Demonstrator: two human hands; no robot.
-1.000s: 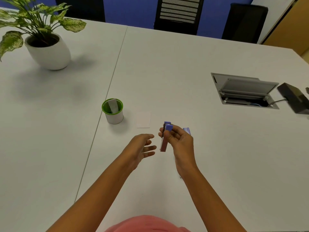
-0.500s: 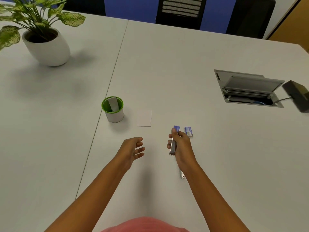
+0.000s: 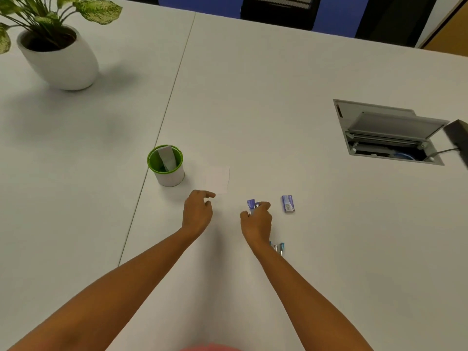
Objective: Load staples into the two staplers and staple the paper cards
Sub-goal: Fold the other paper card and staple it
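Note:
My right hand (image 3: pixel 256 222) grips a small purple stapler (image 3: pixel 252 206), its purple end sticking out past my fingers. A second stapler (image 3: pixel 278 248), light blue, lies on the table just behind my right wrist, partly hidden by it. A small purple staple box (image 3: pixel 288 203) lies to the right of my right hand. A white paper card (image 3: pixel 217 179) lies flat on the table; the fingertips of my left hand (image 3: pixel 198 211) reach its near left corner. More cards (image 3: pixel 166 158) stand in a green-rimmed white cup (image 3: pixel 167 174).
A potted plant (image 3: pixel 58 54) stands at the far left. An open cable hatch (image 3: pixel 390 134) is set into the table at the right, with a black device (image 3: pixel 459 138) beside it. A seam between two tables runs left of the cup. Chairs stand beyond the far edge.
My left hand moved forward from beside the stapler to the near corner of the white card. My right hand lowered the purple stapler and turned it over in its grip.

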